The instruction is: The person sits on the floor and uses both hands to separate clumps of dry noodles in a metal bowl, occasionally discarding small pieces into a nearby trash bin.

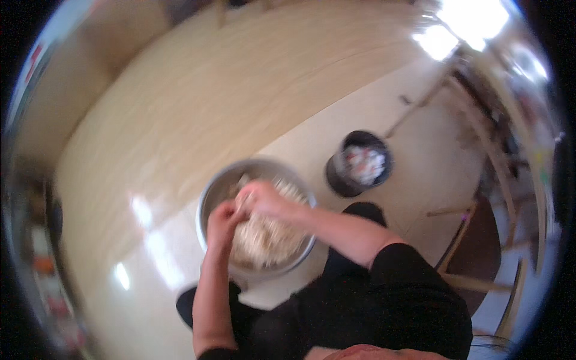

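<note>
A wide metal basin (207, 234) stands on the floor in front of me, holding a heap of pale, stringy food (267, 240). Blur keeps me from telling its exact kind. Over the far left part of the heap, my left hand (222, 221) and my right hand (263, 198) meet, fingers closed in a pinch. Between their fingertips is a small pale piece that looks like the food in the basin. The fingers cover most of it.
Right of the basin stands a black bin (345, 177) with white and reddish scraps inside. Wooden chairs (510, 288) are at the right. Shiny light tiles (168, 114) make up the floor. My dark-clothed legs (360, 294) flank the basin's near side.
</note>
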Demonstrator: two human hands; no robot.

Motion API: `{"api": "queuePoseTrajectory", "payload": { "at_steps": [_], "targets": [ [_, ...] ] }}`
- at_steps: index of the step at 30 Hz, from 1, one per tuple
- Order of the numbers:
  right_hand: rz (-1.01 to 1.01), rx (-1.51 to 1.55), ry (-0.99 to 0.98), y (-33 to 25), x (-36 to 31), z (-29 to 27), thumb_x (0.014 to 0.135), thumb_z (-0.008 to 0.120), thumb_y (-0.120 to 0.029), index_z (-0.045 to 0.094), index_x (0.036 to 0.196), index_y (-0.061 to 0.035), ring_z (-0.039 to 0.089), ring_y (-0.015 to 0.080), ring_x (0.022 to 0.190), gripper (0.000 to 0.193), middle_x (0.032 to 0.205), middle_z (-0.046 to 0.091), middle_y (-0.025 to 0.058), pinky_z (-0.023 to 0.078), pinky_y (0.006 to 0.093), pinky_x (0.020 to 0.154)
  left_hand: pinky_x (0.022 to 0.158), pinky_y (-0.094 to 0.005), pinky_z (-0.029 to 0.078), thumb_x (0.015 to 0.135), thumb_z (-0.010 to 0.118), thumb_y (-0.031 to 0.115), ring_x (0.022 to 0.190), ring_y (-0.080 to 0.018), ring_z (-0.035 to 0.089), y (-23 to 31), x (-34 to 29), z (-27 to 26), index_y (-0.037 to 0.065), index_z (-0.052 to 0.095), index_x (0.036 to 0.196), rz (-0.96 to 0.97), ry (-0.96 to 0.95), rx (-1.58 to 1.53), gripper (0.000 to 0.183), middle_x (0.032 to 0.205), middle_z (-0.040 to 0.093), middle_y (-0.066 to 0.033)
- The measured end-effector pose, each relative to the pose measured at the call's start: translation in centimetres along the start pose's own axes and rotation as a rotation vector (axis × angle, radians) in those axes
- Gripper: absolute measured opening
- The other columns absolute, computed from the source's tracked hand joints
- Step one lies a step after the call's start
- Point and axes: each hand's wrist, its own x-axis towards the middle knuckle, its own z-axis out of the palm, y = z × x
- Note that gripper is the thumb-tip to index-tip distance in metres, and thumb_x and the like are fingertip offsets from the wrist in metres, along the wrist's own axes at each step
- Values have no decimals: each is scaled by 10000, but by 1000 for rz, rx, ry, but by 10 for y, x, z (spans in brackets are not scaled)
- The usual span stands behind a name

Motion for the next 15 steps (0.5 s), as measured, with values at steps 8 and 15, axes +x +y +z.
{"api": "queuePoseTrajectory", "payload": {
  "at_steps": [8, 15],
  "targets": [
    [103, 260, -35, -28, -7, 6, 783, 622, -103, 597, 933, -5, 583, 85, 725, 182, 841, 606, 47, 468, 227, 611, 687, -299, 526, 852, 558, 73, 728, -160, 610, -21, 3, -21, 3, 584, 892, -37, -23, -376, 84, 809, 616, -53],
    [67, 200, 18, -32, -4, 0, 759, 614, -95, 613, 904, 13, 585, 94, 617, 180, 710, 626, 55, 460, 233, 550, 696, -305, 528, 875, 527, 84, 750, -160, 610, -2, 2, -7, 0, 572, 960, -34, -37, -454, 128, 841, 616, -61]
  ]
}}
